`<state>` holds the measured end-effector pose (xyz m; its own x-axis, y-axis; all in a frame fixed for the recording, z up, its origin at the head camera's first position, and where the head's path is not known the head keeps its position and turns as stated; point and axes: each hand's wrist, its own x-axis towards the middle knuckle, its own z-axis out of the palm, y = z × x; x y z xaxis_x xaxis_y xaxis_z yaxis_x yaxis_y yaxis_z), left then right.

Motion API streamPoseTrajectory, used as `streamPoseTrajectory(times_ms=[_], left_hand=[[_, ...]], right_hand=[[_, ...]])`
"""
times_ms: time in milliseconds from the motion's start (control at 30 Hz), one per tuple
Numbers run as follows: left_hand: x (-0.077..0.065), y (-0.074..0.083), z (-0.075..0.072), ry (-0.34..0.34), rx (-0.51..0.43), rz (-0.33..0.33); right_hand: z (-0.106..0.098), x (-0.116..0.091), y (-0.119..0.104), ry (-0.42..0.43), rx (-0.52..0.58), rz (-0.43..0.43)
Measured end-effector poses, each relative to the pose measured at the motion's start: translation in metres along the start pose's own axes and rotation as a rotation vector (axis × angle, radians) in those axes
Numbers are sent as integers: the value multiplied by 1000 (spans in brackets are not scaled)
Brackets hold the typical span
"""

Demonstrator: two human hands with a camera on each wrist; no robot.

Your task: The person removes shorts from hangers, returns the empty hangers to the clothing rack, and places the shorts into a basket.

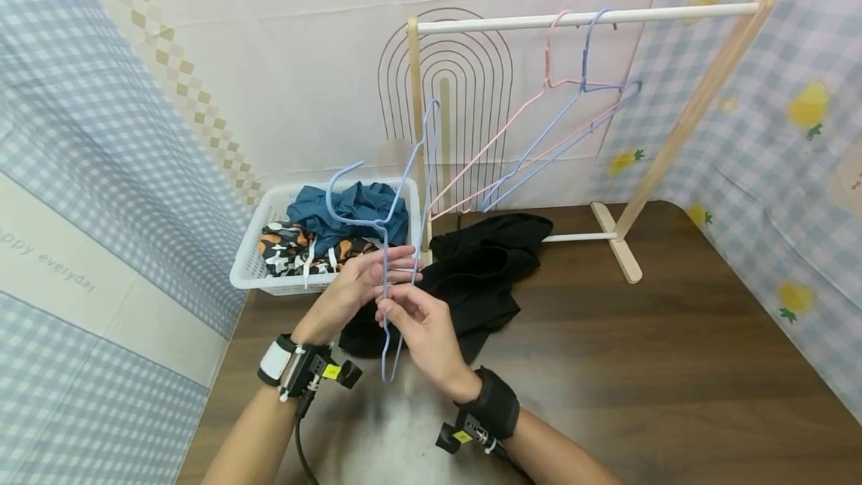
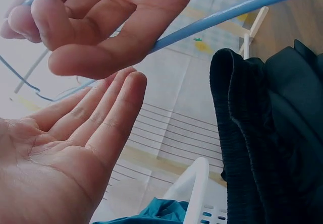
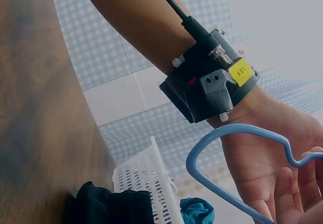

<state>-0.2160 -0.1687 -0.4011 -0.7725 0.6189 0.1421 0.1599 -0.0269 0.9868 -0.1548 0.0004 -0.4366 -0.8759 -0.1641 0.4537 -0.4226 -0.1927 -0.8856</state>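
Observation:
A blue clothes hanger (image 1: 385, 239) is held upright above the table, its hook towards the left. My right hand (image 1: 424, 328) pinches the hanger's lower part between thumb and fingers; in the left wrist view the right hand (image 2: 111, 27) curls round the blue wire. My left hand (image 1: 360, 287) is beside it, fingers straight and palm turned up in the left wrist view, next to the wire. Whether the left fingers touch the wire, I cannot tell. Behind and below the hands lies a black garment (image 1: 485, 287) with a gathered waistband (image 2: 232, 103).
A white basket (image 1: 245, 264) at the back left holds a teal garment (image 1: 350, 208) and a patterned garment (image 1: 289, 245). A wooden rack with a white rail (image 1: 498, 24) stands behind, bearing a pink hanger (image 1: 498, 133) and another blue hanger (image 1: 539, 141). Curtains enclose the table.

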Motion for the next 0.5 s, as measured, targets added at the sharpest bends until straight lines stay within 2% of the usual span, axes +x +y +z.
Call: streamPoseTrajectory(times_ms=[100,333,500], left_hand=[[1,1,1,11,18,-28],[4,-2,1,29,42,-31],[8,0,1,59,54,-69]], right_hand=[[0,1,1,2,10,9],[-1,3,2,2,36,-24],[-2,6,2,1,35,-35]])
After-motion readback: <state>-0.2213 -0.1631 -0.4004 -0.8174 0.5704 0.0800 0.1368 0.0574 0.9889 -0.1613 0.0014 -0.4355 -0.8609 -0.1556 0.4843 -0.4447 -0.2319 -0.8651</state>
